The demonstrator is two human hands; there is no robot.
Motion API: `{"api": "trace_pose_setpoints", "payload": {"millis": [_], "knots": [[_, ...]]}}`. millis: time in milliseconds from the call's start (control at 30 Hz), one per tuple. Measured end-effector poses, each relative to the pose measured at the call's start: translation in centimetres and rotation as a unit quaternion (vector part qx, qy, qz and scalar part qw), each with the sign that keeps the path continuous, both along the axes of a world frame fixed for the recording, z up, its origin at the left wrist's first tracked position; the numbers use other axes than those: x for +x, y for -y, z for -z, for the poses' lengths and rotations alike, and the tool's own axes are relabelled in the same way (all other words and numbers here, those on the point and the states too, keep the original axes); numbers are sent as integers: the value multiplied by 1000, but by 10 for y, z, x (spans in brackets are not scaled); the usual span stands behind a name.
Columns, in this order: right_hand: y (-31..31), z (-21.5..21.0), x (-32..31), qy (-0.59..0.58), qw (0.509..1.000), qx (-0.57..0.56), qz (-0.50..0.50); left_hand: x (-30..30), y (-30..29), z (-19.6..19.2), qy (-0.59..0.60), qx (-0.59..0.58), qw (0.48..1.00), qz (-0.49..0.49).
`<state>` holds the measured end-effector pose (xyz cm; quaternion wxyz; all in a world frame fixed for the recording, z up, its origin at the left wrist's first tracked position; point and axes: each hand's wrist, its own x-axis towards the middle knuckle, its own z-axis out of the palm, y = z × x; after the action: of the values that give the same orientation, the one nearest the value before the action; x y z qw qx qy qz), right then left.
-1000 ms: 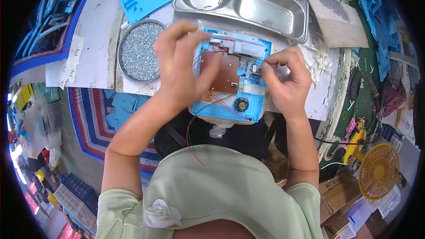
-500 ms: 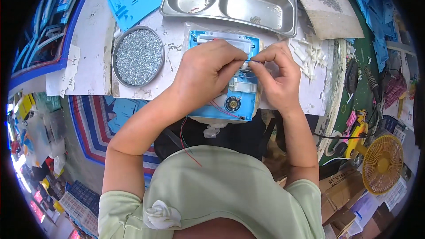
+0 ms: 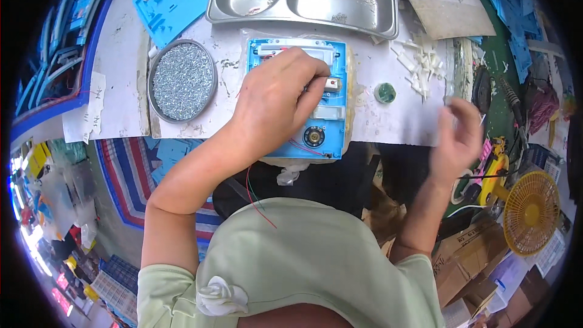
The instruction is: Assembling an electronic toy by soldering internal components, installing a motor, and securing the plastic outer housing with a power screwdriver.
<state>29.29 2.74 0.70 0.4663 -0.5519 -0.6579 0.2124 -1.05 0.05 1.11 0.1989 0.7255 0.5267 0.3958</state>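
Note:
Over a blue plastic housing (image 3: 333, 136) my left hand (image 3: 273, 97) is closed, thumb and fingertips pinched together beside a small white block-shaped part (image 3: 332, 84). Whatever lies between those fingertips is hidden. Inside the housing are a round black speaker (image 3: 314, 137), a clear rectangular piece (image 3: 328, 113) and thin red wires. My right hand (image 3: 456, 140) is off to the right, past the table's edge, blurred by motion; its thumb and curled fingers look apart, with nothing visible between them. A black-handled tool with a coiled spring holder (image 3: 512, 103) stands beyond it.
A bowl of small metal screws (image 3: 184, 82) sits left of the housing. Behind stands a steel compartment tray (image 3: 303, 23). White plastic pieces (image 3: 419, 67) and a small green round item (image 3: 385, 92) lie at right. A yellow fan (image 3: 531, 212) stands lower right.
My right hand has left the housing and swung right, uncovering the green round item. My left hand stays pinched at the housing. The whole view has shifted slightly.

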Motion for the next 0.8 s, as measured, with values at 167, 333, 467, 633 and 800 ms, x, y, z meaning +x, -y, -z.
{"api": "trace_pose_setpoints", "payload": {"millis": [167, 333, 467, 633, 800], "knots": [[-2, -7, 84, -256, 945, -35, 202, -1, -2, 5, -91, 60, 994, 15], [-36, -2, 111, -347, 913, -7, 216, 4, -7, 0, -148, 87, 985, -3], [-61, 6, 141, -313, 917, 30, 246, 4, -5, 13, -155, 111, 982, 9], [-67, -3, 169, -298, 919, 31, 256, 1, -1, 16, -166, 124, 978, 24], [-67, -10, 184, -280, 902, 86, 316, 2, -3, 12, -175, 109, 978, 28]]}}
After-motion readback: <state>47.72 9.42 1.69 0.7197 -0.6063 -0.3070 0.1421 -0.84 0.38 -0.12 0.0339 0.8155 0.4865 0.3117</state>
